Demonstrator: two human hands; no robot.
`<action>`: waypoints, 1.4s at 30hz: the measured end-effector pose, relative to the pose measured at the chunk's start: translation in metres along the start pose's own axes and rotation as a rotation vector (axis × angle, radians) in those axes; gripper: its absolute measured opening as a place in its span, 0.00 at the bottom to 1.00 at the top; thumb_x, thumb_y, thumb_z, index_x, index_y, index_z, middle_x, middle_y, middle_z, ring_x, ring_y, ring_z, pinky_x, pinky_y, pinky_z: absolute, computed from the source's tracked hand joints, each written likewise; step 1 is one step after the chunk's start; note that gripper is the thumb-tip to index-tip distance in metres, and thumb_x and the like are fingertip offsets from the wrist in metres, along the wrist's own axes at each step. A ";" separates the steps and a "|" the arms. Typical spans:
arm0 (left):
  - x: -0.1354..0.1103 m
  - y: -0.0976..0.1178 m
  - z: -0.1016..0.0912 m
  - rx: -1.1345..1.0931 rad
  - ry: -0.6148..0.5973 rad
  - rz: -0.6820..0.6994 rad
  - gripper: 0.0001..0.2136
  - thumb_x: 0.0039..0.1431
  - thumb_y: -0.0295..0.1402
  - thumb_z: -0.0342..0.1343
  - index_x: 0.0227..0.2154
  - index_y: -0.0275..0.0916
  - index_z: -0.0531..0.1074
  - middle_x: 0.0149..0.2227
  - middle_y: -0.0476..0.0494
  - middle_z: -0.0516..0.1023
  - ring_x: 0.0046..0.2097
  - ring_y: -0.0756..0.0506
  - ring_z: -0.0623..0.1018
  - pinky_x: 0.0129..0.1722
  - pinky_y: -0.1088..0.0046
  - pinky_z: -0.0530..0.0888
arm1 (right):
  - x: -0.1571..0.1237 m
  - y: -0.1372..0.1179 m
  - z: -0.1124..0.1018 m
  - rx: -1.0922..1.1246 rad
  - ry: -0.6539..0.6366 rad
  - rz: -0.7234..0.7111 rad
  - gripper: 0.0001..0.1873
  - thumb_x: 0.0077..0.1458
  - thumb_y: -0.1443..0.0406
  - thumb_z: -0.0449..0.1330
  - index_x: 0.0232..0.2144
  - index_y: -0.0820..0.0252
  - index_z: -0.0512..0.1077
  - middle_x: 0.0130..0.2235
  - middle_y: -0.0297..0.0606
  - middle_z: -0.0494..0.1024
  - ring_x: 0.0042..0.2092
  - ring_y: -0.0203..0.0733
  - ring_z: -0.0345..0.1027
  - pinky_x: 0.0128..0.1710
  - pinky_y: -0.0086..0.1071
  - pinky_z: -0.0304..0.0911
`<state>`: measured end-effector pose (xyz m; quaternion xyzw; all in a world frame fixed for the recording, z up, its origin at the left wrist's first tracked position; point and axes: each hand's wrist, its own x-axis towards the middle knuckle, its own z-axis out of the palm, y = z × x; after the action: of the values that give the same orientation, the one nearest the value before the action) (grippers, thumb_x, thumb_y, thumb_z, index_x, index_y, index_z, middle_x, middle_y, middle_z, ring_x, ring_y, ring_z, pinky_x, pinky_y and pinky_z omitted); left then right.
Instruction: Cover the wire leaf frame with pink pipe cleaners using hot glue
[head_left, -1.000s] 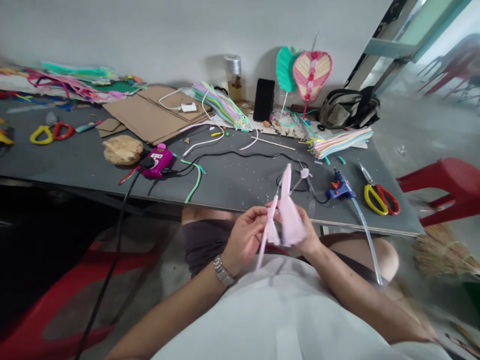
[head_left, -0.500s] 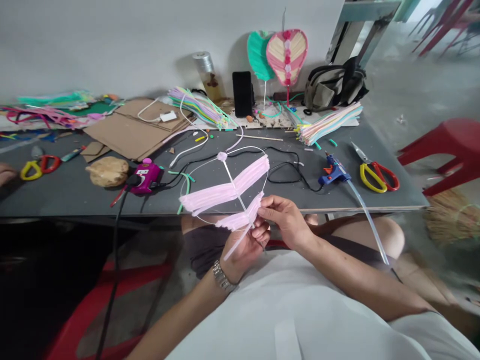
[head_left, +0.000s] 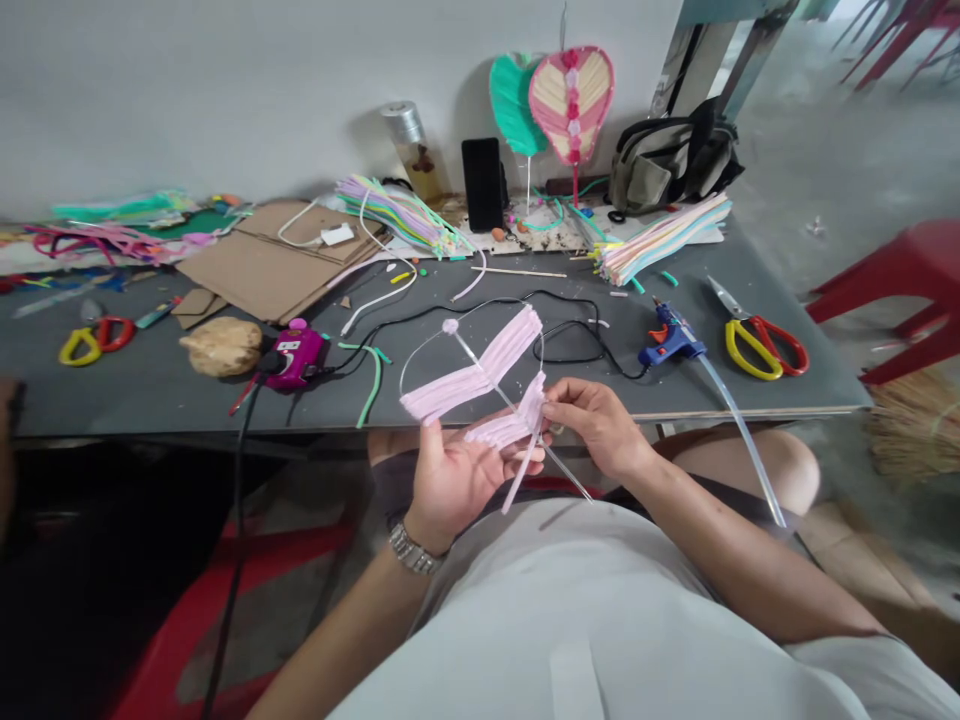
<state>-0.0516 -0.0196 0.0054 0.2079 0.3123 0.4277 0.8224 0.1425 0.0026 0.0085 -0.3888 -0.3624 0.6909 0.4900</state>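
wire frame (head_left: 468, 349), pink chevrons (head_left: 510, 345), left hand (head_left: 454, 482) spread beneath, right hand (head_left: 598, 422) pinching its edge

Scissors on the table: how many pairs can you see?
2: one pair of scissors right of the blue glue gun, another pair at the far left, left of the purple socket box. Others may be hidden.

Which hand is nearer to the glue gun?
Right: the right hand is left of the glue gun; the left hand is farther left, partly beneath the pink piece.
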 end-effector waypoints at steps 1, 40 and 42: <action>0.000 -0.001 0.001 0.000 -0.027 0.010 0.47 0.46 0.75 0.51 0.47 0.33 0.78 0.45 0.27 0.82 0.47 0.30 0.82 0.37 0.56 0.80 | 0.000 0.001 -0.001 0.006 0.018 -0.010 0.17 0.43 0.57 0.76 0.25 0.60 0.74 0.23 0.32 0.78 0.23 0.34 0.70 0.25 0.28 0.67; 0.012 -0.036 0.020 0.196 0.272 0.042 0.17 0.44 0.40 0.74 0.32 0.33 0.81 0.32 0.43 0.81 0.34 0.48 0.77 0.28 0.78 0.69 | -0.016 0.026 0.000 -0.022 0.312 -0.140 0.14 0.44 0.58 0.75 0.25 0.56 0.75 0.25 0.30 0.76 0.26 0.33 0.65 0.27 0.29 0.63; 0.015 -0.040 0.016 0.186 0.300 0.060 0.17 0.43 0.40 0.75 0.33 0.35 0.81 0.32 0.45 0.80 0.33 0.50 0.75 0.27 0.79 0.68 | -0.018 0.030 0.003 -0.024 0.317 -0.110 0.15 0.43 0.57 0.76 0.24 0.57 0.75 0.23 0.30 0.76 0.25 0.32 0.64 0.26 0.28 0.60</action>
<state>-0.0111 -0.0303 -0.0120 0.2265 0.4633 0.4475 0.7306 0.1322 -0.0225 -0.0136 -0.4785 -0.3093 0.5887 0.5735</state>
